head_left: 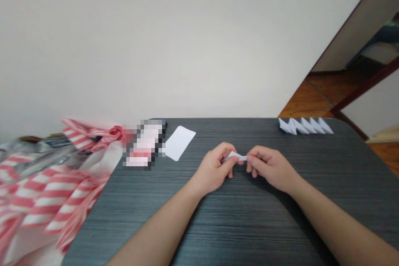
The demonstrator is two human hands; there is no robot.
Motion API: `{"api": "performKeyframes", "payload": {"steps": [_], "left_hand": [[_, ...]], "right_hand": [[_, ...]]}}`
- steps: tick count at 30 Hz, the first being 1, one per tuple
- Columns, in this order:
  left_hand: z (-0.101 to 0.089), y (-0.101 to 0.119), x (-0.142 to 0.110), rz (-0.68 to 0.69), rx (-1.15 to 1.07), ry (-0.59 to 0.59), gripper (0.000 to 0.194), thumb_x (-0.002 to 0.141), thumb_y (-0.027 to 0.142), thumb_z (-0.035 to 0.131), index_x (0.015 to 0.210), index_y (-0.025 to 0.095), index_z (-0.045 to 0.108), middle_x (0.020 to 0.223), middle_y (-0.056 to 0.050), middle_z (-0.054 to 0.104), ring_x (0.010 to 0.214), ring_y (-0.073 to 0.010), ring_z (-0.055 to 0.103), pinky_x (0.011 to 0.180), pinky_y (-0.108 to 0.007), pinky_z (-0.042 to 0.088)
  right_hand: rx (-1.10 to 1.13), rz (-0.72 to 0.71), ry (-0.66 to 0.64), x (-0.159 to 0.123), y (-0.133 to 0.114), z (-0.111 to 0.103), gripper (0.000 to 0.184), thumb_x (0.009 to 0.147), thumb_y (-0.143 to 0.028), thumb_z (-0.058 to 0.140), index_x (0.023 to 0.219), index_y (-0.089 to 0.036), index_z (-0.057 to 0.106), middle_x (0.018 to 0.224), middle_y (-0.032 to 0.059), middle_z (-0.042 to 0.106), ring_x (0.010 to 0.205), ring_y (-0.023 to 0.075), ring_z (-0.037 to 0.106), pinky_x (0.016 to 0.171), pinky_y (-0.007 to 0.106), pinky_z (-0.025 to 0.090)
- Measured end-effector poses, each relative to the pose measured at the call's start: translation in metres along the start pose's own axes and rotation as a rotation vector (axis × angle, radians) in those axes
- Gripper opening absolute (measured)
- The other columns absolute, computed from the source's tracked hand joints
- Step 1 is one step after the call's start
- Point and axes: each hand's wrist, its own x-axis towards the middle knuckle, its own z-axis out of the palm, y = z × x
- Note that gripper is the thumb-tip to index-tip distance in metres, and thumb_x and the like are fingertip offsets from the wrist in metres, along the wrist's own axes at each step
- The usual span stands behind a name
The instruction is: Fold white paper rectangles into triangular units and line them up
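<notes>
A small folded piece of white paper [239, 157] is stretched between my two hands, just above the dark table [218, 224]. My left hand [216, 164] pinches its left part between thumb and fingers, which hide some of it. With thumb and index finger, my right hand [271, 166] grips the right end. Flat white paper sheets [180, 143] lie beyond my left hand. Toward the far right edge stands a row of several folded white paper pieces [305, 126], side by side.
A phone-like object [145, 143], blurred into blocks, rests near the table's far left corner. Red-and-white striped cloth [52, 195] and clear plastic are heaped left of the table. A pale wall [199, 41] rises behind, and wooden floor [314, 91] shows at right.
</notes>
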Motion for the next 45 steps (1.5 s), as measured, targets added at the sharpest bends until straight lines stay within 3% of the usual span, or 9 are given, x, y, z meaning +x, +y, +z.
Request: {"api": "performKeyframes", "payload": {"steps": [7,14,18,21,27,31,35,39,45], "left_hand": [[-0.002,-0.005,-0.001,0.028,0.075,-0.030,0.018,0.097,0.037,0.049,0.097,0.019,0.053,0.063,0.004,0.059,0.054,-0.0092,0.054,0.054,-0.020,0.039],[-0.003,0.001,-0.001,0.047,0.113,-0.063,0.016,0.096,0.028,0.052,0.097,0.016,0.062,0.060,0.004,0.057,0.054,-0.0092,0.054,0.055,-0.020,0.043],[-0.002,0.004,0.000,0.110,0.117,-0.080,0.018,0.095,0.023,0.052,0.100,0.015,0.067,0.091,-0.004,0.068,0.058,-0.0072,0.056,0.057,-0.020,0.047],[-0.002,0.003,0.000,0.174,0.129,-0.106,0.020,0.095,0.022,0.051,0.103,0.016,0.069,0.110,-0.007,0.067,0.060,-0.0064,0.057,0.059,-0.020,0.049],[-0.001,0.001,0.000,0.279,0.367,-0.072,0.019,0.095,0.021,0.052,0.100,0.016,0.069,0.101,-0.007,0.069,0.067,-0.0099,0.060,0.068,-0.023,0.049],[-0.001,0.004,-0.001,0.270,0.450,-0.044,0.025,0.099,0.026,0.046,0.097,0.015,0.069,0.079,-0.003,0.068,0.068,-0.0118,0.061,0.072,-0.024,0.047],[0.000,0.005,-0.001,0.215,0.406,-0.006,0.029,0.101,0.030,0.043,0.099,0.016,0.069,0.073,-0.001,0.065,0.066,-0.0113,0.060,0.070,-0.023,0.046],[0.000,0.002,-0.001,0.151,0.336,0.026,0.027,0.099,0.031,0.046,0.102,0.016,0.068,0.070,0.000,0.063,0.062,-0.0105,0.060,0.067,-0.022,0.046],[0.000,0.001,0.000,0.108,0.311,0.037,0.025,0.098,0.031,0.048,0.099,0.017,0.069,0.066,0.001,0.063,0.059,-0.0107,0.060,0.062,-0.021,0.045]], "right_hand": [[0.123,0.020,-0.032,0.001,0.004,-0.003,0.025,0.097,-0.036,0.053,0.082,-0.017,0.061,0.067,0.0000,0.065,0.050,0.0081,0.053,0.046,0.020,0.036],[0.073,0.048,-0.045,0.001,0.002,-0.003,0.029,0.096,-0.033,0.053,0.073,-0.016,0.059,0.059,-0.0021,0.061,0.047,0.0067,0.050,0.045,0.020,0.033],[0.050,0.074,-0.008,0.002,0.003,-0.002,0.029,0.097,-0.032,0.051,0.072,-0.017,0.057,0.056,-0.0035,0.059,0.046,0.0067,0.050,0.045,0.020,0.033],[0.060,0.093,0.028,0.002,0.004,-0.001,0.030,0.097,-0.033,0.051,0.072,-0.018,0.056,0.055,-0.0039,0.059,0.045,0.0066,0.051,0.044,0.019,0.032],[0.076,0.116,0.067,0.004,0.004,0.000,0.028,0.097,-0.034,0.051,0.073,-0.018,0.055,0.052,-0.0045,0.059,0.041,0.0060,0.048,0.041,0.019,0.030],[0.110,0.094,0.064,0.004,0.004,0.001,0.024,0.096,-0.034,0.053,0.079,-0.018,0.055,0.057,-0.0030,0.061,0.043,0.0070,0.052,0.042,0.019,0.032],[0.238,-0.002,0.098,0.002,0.007,0.002,0.014,0.095,-0.032,0.055,0.101,-0.021,0.050,0.072,-0.0016,0.068,0.051,0.0100,0.060,0.043,0.020,0.035],[0.124,-0.079,0.082,0.000,0.009,0.001,0.006,0.095,-0.027,0.054,0.096,-0.021,0.054,0.081,0.0012,0.072,0.056,0.0102,0.062,0.049,0.022,0.041],[-0.053,-0.100,0.100,0.000,0.007,-0.001,0.011,0.095,-0.027,0.052,0.094,-0.019,0.060,0.078,0.0026,0.072,0.058,0.0123,0.062,0.056,0.025,0.047]]}}
